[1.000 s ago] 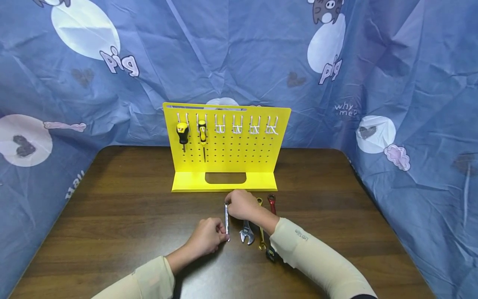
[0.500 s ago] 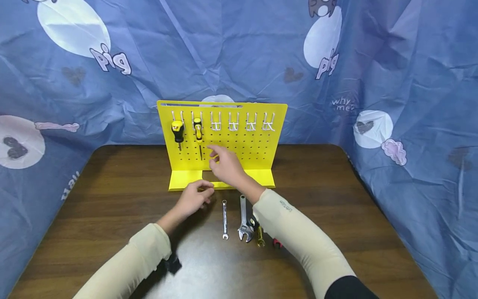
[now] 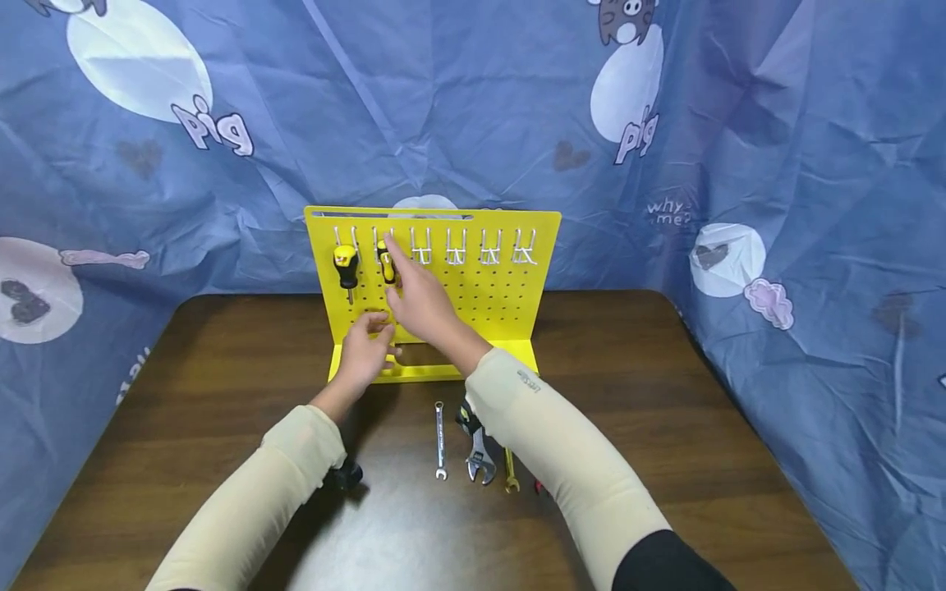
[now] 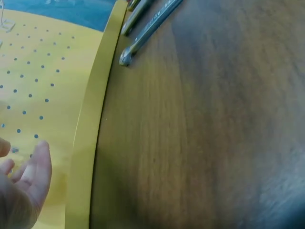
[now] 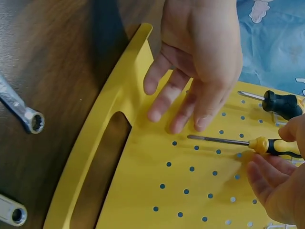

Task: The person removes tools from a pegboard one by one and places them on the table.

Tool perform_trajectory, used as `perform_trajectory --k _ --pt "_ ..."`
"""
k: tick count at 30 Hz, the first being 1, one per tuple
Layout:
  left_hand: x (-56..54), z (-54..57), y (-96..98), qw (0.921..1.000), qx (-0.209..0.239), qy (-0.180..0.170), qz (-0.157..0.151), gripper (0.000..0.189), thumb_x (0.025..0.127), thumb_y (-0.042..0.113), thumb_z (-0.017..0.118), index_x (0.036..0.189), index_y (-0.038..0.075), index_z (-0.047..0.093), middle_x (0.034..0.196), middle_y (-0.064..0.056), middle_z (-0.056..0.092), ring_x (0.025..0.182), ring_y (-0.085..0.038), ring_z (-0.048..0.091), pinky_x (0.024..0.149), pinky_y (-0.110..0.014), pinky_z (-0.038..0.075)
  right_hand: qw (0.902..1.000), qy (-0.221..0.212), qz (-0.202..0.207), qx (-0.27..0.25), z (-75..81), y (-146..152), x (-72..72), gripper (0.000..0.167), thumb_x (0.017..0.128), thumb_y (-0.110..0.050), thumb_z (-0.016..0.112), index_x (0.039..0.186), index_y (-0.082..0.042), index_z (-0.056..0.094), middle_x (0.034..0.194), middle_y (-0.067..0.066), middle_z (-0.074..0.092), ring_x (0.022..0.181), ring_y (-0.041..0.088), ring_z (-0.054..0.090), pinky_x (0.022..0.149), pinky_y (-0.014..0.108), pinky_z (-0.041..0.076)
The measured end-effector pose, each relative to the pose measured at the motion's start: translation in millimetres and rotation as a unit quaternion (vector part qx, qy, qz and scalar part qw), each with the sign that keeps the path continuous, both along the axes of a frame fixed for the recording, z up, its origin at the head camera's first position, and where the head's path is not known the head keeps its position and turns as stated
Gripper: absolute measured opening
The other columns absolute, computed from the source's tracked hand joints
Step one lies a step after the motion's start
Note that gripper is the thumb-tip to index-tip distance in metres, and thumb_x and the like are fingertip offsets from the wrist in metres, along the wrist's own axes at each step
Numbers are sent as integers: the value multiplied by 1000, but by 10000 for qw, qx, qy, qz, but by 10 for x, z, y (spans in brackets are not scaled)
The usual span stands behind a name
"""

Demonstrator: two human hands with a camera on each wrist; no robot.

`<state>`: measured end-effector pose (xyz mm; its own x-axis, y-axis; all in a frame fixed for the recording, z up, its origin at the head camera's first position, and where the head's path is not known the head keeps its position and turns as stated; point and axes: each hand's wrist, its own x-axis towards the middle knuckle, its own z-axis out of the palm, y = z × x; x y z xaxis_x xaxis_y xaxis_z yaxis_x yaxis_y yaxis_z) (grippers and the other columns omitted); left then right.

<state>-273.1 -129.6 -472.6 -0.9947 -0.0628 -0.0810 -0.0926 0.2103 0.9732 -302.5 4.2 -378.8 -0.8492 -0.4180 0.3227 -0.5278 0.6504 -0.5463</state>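
My right hand [image 3: 424, 304] is up at the yellow pegboard [image 3: 488, 308], its thumb and fingers on the handle of a slim yellow-and-black screwdriver [image 5: 259, 144] that hangs there. In the head view this hand covers the screwdriver's shaft. Just left of it hangs a stubby screwdriver [image 3: 345, 264] with a black-and-yellow handle. My left hand [image 3: 364, 349] hovers before the lower left of the board, fingers loosely bent and holding nothing. The right wrist view also shows the left hand [image 5: 195, 62], close to the slim screwdriver's tip.
Bare white hooks [image 3: 455, 246] line the board's upper right. On the wooden table [image 3: 244, 361] lie a small combination wrench [image 3: 440, 439], an adjustable wrench [image 3: 480, 466], a yellow wrench [image 3: 511, 472] and a red tool [image 3: 539, 486], partly hidden by the right forearm. A patterned blue cloth [image 3: 473, 107] hangs behind.
Both hands have left the small combination wrench on the table and moved up to the board. The right hand has reached the slim screwdriver's handle, which now tilts slightly.
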Motion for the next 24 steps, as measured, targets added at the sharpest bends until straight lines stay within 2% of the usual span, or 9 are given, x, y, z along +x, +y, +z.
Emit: perform_trajectory --k 4,7,12,15,19,21,24 --pt "-9 -7 -35 9999 -82 117 -15 38 106 19 53 139 1 53 133 -18 56 95 -38 71 70 -43 61 10000 62 -53 15 10 -57 -26 75 100 -9 57 162 -30 19 93 -1 56 61 17 47 51 25 40" --pt "-17 23 -54 9993 -197 316 5 35 105 18 55 132 -4 59 125 -19 60 94 -41 70 67 -40 61 9998 169 -102 -84 38 -66 -40 67 101 -8 56 160 -25 29 97 1 60 57 16 47 51 25 40" --pt "-21 95 -71 9950 -602 792 102 29 103 16 59 121 -6 67 113 -21 67 85 -39 71 56 -28 57 9992 349 -153 -139 108 -32 -41 59 103 -13 56 157 -24 36 106 3 69 49 14 45 47 24 39" --pt "6 127 -71 9902 -846 1111 87 25 102 13 61 116 -6 70 109 -23 69 77 -34 72 52 -23 53 9984 509 -181 -150 115 4 -29 54 105 -16 55 155 -25 40 93 3 69 44 14 40 44 24 36" --pt "74 143 -61 9831 -1023 1518 18 21 100 10 63 111 -6 72 107 -21 71 71 -30 72 52 -22 51 9966 786 -249 -66 91 46 -4 48 105 -19 55 152 -24 47 72 0 60 43 13 37 44 24 33" --pt "111 152 -54 9804 -1028 1681 36 20 100 10 64 109 -6 72 105 -20 72 70 -30 71 53 -22 51 9957 890 -244 -22 92 54 13 46 105 -19 55 151 -23 49 72 -1 60 43 13 37 44 24 33" --pt "157 175 -49 9778 -984 1843 150 19 99 11 65 105 -5 74 96 -18 73 67 -27 69 51 -21 48 9951 971 -183 -8 115 49 38 45 104 -19 56 149 -21 51 79 1 66 45 14 41 45 24 34"
